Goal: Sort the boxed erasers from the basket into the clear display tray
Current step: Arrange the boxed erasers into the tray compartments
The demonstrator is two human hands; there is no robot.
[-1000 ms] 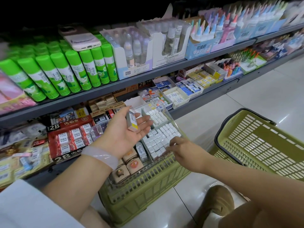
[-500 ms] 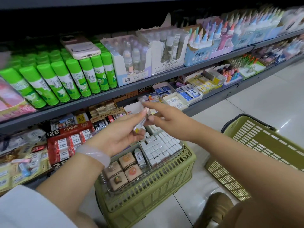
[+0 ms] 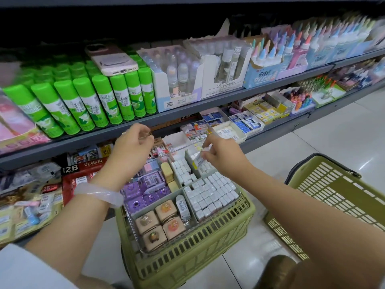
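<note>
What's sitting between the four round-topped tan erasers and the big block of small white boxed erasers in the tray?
In the head view, one white upright tube-shaped eraser stands between the tan erasers and the white boxed erasers.

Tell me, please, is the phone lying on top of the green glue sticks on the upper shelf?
Yes, the phone lies flat across the caps of the green glue sticks on the upper shelf.

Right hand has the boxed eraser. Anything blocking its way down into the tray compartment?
Nothing visible. The right hand pinches the small white boxed eraser directly above the back right compartment of the clear plastic display tray; that compartment already holds white boxes, with a gap beside them.
</note>
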